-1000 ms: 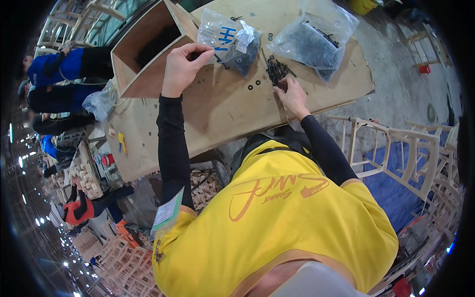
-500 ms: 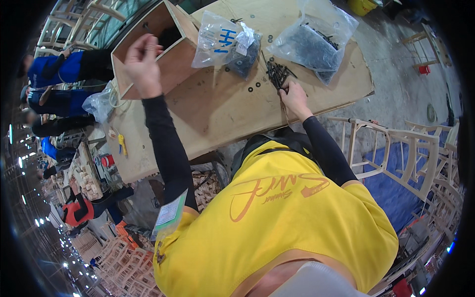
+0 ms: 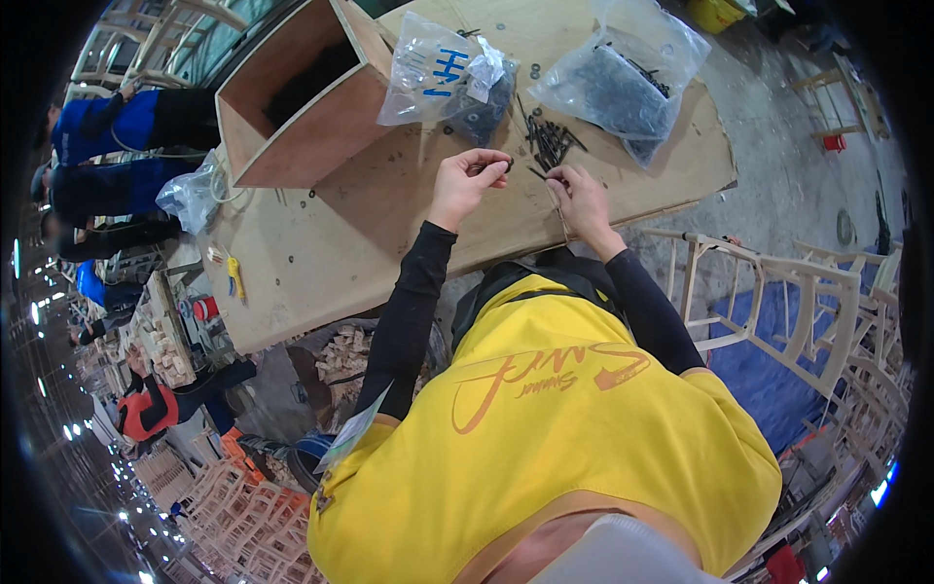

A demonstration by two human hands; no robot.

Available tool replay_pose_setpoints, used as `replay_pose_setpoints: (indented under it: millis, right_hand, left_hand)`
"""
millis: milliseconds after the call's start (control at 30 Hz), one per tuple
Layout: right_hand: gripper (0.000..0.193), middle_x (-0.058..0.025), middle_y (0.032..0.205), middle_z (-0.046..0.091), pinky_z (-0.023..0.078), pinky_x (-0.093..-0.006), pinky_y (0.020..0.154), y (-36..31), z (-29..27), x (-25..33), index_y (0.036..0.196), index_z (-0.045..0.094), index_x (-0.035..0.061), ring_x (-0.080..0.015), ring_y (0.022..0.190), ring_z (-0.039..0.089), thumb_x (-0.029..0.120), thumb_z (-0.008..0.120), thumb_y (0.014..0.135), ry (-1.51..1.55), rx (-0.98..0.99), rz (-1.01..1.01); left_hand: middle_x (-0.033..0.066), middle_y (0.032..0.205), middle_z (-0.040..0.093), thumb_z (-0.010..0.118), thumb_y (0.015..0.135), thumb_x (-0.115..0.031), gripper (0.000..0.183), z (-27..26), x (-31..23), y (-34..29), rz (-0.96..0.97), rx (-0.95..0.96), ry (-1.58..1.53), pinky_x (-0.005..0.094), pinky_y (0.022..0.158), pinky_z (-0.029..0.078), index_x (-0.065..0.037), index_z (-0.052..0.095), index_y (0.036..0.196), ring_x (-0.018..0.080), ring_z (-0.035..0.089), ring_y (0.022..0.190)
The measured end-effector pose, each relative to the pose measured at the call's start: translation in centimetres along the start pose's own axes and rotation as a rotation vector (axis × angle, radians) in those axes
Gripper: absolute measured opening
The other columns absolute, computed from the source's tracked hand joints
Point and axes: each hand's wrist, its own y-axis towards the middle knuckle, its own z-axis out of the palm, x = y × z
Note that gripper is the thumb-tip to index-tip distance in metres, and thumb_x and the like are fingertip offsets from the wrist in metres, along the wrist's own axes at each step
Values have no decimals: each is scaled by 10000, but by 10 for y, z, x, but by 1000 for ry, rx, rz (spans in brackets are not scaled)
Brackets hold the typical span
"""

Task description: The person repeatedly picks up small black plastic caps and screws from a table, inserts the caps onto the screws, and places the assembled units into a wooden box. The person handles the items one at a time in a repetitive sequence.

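My left hand [image 3: 469,187] is closed in a pinch above the wooden tabletop, with a small black washer [image 3: 509,165] at its fingertips. Just to its right, my right hand [image 3: 582,202] grips a black bolt [image 3: 537,174] whose end points toward the left hand. A loose pile of black bolts [image 3: 551,143] lies right beyond the right hand. Past my hands sit two clear plastic bags, the left bag [image 3: 413,83] with blue marks and dark washers in its bottom, the right bag [image 3: 623,92] holding dark hardware.
An open wooden box [image 3: 321,136] with dark contents stands at the table's far left. A yellow-handled tool [image 3: 234,277] lies near the left edge of the table [image 3: 321,277]. Wooden chair frames [image 3: 769,292] stand on the right; several people work at the left.
My left hand has come from over the wooden box to beside my right hand, now pinching a washer. The right hand has lifted a bolt slightly off the pile.
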Motion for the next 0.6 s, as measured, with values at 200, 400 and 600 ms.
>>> replay_pose_setpoints:
  millis: [200, 400, 600]
  right_hand:
    - [124, -79, 956, 643, 526, -322, 692, -2, 4, 28, 1015, 699, 69, -221, 800, 661, 118, 704, 901, 290, -12, -56]
    - [121, -70, 940, 646, 522, -317, 696, -1, 6, 25, 1021, 704, 65, -206, 809, 659, 112, 698, 909, 340, 0, -52]
    - [129, -70, 929, 646, 516, -319, 692, -1, 7, 30, 1031, 709, 73, -207, 793, 647, 116, 698, 910, 356, 19, -61]
  left_hand:
    - [40, 873, 705, 702, 927, -86, 176, 13, 3, -1, -54, 27, -41, 243, 701, 564, 15, 721, 1069, 90, 659, 748]
    - [13, 855, 695, 709, 932, -114, 185, 7, 2, -2, -38, 18, -41, 229, 693, 532, 1, 722, 1076, 69, 629, 739]
    - [-16, 809, 661, 732, 908, -125, 166, 10, 13, -3, 29, -49, 13, 213, 632, 484, -28, 732, 1044, 51, 577, 692]
